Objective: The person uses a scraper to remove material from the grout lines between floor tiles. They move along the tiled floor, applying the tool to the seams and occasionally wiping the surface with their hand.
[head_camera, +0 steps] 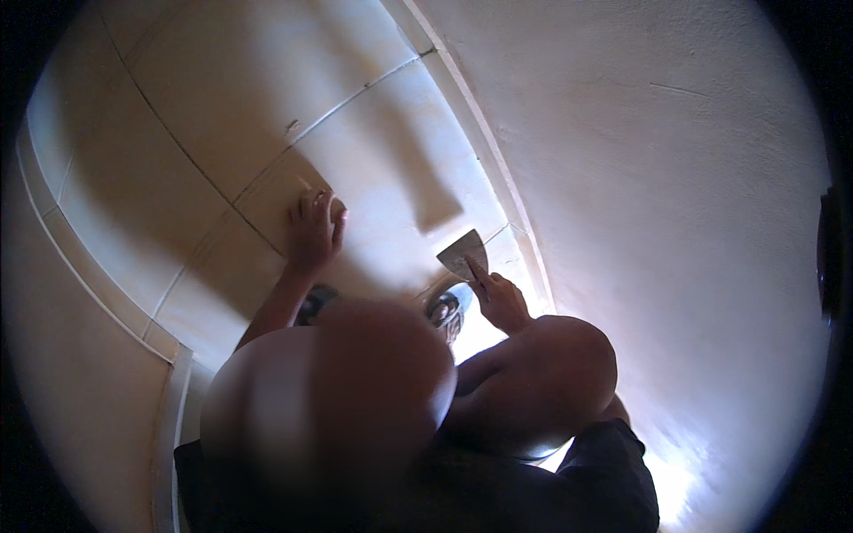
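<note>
My right hand (501, 300) holds a putty knife by its handle, in front of my right knee. The knife's wide, smudged metal blade (464, 254) points up and left over the tiled floor, above my sandalled foot (445, 311). My left hand (315, 230) is low over a floor tile, just right of a grout line, with its thumb apart from the fingers. A small pale rounded shape shows between thumb and fingers; whether it is a held object or part of the floor I cannot tell.
Large beige floor tiles (200, 120) with dark and pale grout lines spread ahead. A small bit of debris (291, 125) lies near one joint. A tile skirting (483, 126) edges the plastered wall (653, 200) at right; another wall (80, 346) and door frame (178, 400) stand left.
</note>
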`<state>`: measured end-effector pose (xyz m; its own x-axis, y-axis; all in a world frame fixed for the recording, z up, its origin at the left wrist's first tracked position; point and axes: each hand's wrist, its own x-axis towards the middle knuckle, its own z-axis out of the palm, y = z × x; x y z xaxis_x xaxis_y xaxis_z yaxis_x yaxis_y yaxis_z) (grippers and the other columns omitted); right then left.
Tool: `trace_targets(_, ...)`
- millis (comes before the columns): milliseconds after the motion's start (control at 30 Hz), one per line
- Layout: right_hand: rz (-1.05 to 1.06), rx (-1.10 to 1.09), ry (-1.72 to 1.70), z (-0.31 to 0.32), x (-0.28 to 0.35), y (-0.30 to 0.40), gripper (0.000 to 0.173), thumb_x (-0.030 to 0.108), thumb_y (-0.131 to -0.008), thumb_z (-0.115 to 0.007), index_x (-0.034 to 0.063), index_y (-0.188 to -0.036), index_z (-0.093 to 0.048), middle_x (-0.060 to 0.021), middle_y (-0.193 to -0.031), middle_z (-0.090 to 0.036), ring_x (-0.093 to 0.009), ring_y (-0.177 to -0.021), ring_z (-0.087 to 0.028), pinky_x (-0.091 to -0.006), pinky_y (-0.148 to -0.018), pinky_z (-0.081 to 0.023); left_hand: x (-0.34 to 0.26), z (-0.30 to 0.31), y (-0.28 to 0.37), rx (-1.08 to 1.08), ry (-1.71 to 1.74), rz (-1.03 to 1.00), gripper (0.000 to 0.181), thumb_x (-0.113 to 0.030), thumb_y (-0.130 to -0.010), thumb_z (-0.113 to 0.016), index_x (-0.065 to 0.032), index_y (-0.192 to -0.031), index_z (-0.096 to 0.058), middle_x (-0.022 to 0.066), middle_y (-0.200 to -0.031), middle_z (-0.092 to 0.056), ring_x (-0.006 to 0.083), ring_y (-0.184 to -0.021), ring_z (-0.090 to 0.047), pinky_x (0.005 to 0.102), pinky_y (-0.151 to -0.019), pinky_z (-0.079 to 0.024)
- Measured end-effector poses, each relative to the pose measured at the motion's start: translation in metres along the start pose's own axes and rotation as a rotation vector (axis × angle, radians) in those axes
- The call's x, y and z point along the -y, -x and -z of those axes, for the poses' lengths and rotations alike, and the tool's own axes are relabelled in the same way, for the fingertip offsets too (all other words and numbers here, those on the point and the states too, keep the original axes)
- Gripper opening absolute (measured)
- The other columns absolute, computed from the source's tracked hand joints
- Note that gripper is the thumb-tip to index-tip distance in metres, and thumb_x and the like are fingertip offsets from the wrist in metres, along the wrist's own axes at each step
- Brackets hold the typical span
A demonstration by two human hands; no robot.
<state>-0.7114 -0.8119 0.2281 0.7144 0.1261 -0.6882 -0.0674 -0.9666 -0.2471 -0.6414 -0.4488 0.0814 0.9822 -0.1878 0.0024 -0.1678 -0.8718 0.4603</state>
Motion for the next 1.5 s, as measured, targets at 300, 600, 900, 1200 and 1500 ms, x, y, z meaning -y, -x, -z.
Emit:
trace_targets(300,0.060,-0.044,0.082,0.033,0.034,-0.080,0.052,0.030,-0.102,-0.055,0.0332,-0.152,-0.041,-0.0234,-0.074,-0.067,-0.041,-0.065,-0.068,-0.0539,-0.058,-0.054,0.001,0.001,-0.007,-0.013,0.031,-0.073,0.054,-0.037,-0.093,-0.061,-0.0048,-0.134,-0.048,0.0207,-0.131,-0.054,0.0412,-0.116,-0.051,0.0544,-0.097,-0.042)
trace_targets(600,0.060,0.005,0.180,0.064,0.113,-0.139,0.049,0.034,-0.104,-0.048,0.0291,-0.152,-0.041,-0.0256,-0.082,-0.070,-0.045,-0.073,-0.069,-0.0584,-0.071,-0.056,0.029,0.090,-0.065,0.950,0.478,0.189,0.055,-0.034,-0.095,-0.063,0.0003,-0.134,-0.048,0.0230,-0.136,-0.050,0.0371,-0.130,-0.047,0.0477,-0.112,-0.035)
trace_targets(900,-0.107,0.155,-0.666,0.044,0.015,-0.059,0.037,0.014,-0.098,-0.063,-0.0003,-0.128,-0.048,-0.0104,-0.073,-0.065,-0.019,-0.058,-0.065,-0.0326,-0.051,-0.051,-0.156,0.037,-0.034,0.234,0.487,-0.409,0.038,-0.011,-0.090,-0.060,0.0010,-0.127,-0.059,0.0149,-0.124,-0.060,0.0284,-0.117,-0.061,0.0351,-0.100,-0.052)
trace_targets(1200,-0.517,0.484,-1.039,-0.012,-0.024,-0.008,0.037,0.040,-0.109,-0.041,0.0049,-0.101,-0.052,0.0001,-0.061,-0.050,-0.008,-0.041,-0.044,-0.0253,-0.035,-0.037,-0.230,-0.072,0.072,0.150,0.175,-0.380,0.053,-0.022,-0.086,-0.060,-0.0022,-0.135,-0.059,0.0141,-0.144,-0.054,0.0290,-0.140,-0.045,0.0432,-0.118,-0.037)
trace_targets(1500,-0.021,0.144,-0.646,-0.047,-0.026,-0.006,0.032,0.021,-0.108,-0.040,-0.0045,-0.125,-0.048,-0.0128,-0.099,-0.057,-0.018,-0.078,-0.060,-0.0307,-0.063,-0.051,-0.218,-0.071,0.073,0.134,0.189,-0.372,0.053,-0.025,-0.084,-0.065,-0.0062,-0.133,-0.059,0.0168,-0.144,-0.052,0.0367,-0.136,-0.047,0.0478,-0.113,-0.044)
